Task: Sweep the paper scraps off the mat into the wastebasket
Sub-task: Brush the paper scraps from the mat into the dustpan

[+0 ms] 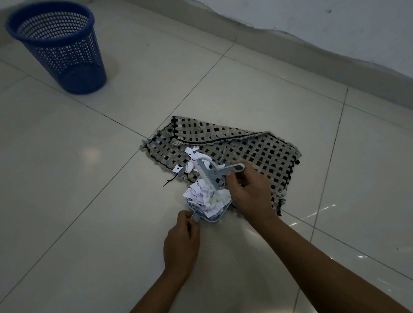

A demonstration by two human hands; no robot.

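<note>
At the mat's (238, 150) near edge, my right hand (249, 192) grips the brush (215, 173), left hand (182, 238) pinching the dustpan (213, 217) handle; I'd keep it flat so heaped paper scraps (204, 195) stay in before reaching the far wastebasket (59, 47).

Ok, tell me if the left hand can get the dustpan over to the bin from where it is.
Probably not without moving closer. The left hand grips the dustpan handle near the mat, while the bin stands far off across bare floor. Nothing blocks the path.
</note>
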